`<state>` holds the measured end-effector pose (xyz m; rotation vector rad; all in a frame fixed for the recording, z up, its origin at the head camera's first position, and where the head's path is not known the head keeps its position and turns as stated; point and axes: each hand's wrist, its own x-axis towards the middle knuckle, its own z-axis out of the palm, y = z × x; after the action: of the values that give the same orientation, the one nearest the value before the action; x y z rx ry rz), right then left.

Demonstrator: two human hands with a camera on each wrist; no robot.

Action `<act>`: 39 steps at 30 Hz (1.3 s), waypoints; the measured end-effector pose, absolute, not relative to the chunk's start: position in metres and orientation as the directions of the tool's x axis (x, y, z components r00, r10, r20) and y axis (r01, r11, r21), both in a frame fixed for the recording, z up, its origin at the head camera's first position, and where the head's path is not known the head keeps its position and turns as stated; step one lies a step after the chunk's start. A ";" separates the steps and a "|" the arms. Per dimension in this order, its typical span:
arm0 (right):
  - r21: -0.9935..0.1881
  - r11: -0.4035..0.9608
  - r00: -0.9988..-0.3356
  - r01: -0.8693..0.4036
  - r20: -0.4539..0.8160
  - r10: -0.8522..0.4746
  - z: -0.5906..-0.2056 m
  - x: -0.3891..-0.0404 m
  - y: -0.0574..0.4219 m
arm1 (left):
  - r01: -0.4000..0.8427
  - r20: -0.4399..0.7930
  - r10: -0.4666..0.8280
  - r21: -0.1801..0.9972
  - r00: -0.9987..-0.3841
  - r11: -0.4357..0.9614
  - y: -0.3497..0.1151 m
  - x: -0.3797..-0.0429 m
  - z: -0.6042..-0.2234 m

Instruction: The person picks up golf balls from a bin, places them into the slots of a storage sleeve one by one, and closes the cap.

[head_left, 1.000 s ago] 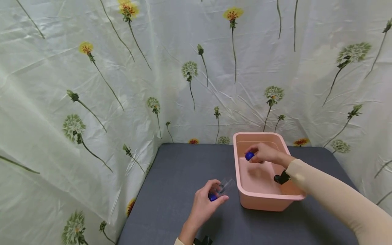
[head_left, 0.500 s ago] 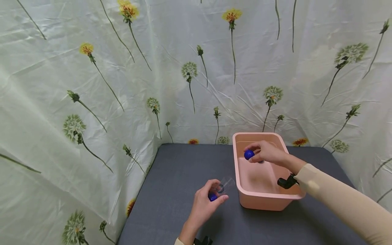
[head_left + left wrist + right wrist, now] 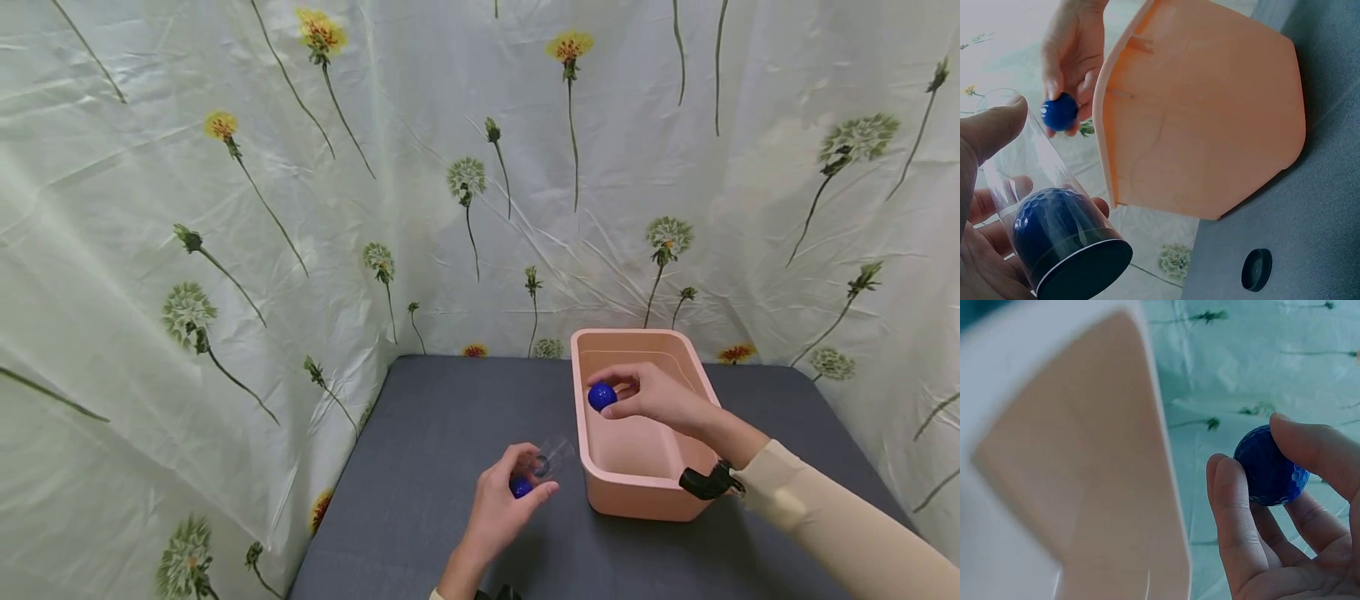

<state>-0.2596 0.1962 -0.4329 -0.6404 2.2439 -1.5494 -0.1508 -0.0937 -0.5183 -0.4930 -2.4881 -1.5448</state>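
Pinched between the thumb and fingers of my right hand (image 3: 654, 402) is a blue golf ball (image 3: 602, 397). In the head view, hand and ball overlap the inside of a pink plastic bin (image 3: 645, 507); the right wrist view shows the dimpled ball (image 3: 1266, 465) beside the bin's rim. My left hand (image 3: 495, 504), left of the bin, grips a clear tube (image 3: 558, 454) with its fingers curled round it. Another blue golf ball (image 3: 1054, 219) sits inside the tube, against a dark cap (image 3: 1085, 270) that closes one end. The tube's other end points toward the bin.
A loose black cap (image 3: 1257, 270) lies on the dark grey table (image 3: 442, 417), seen in the left wrist view. Behind the table hangs a pale curtain (image 3: 420, 167) printed with dandelions. The bin stands on the right part of the table.
My right hand has moved left and nearer with its golf ball, which now looks larger, toward the bin's left rim. The left hand and its tube stay about where they were.
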 end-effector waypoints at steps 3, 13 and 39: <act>-0.947 0.277 -0.831 -0.162 -0.020 -0.555 -0.435 -0.249 0.189 | 0.365 0.314 0.190 0.840 -0.930 0.401 -0.093 -0.150 -0.518; -0.985 0.153 -0.816 -0.085 -0.019 -0.578 -0.439 -0.219 0.175 | 0.353 0.296 0.200 0.850 -0.934 0.390 -0.093 -0.148 -0.519; -0.970 0.148 -0.801 -0.192 0.068 -0.595 -0.458 -0.201 0.157 | 0.377 0.319 0.205 0.834 -0.925 0.403 -0.094 -0.147 -0.521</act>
<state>-0.2009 0.1567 -0.4583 -0.7576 2.0990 -1.6938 -0.1467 -0.0938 -0.5213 -0.5216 -2.4882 -1.5455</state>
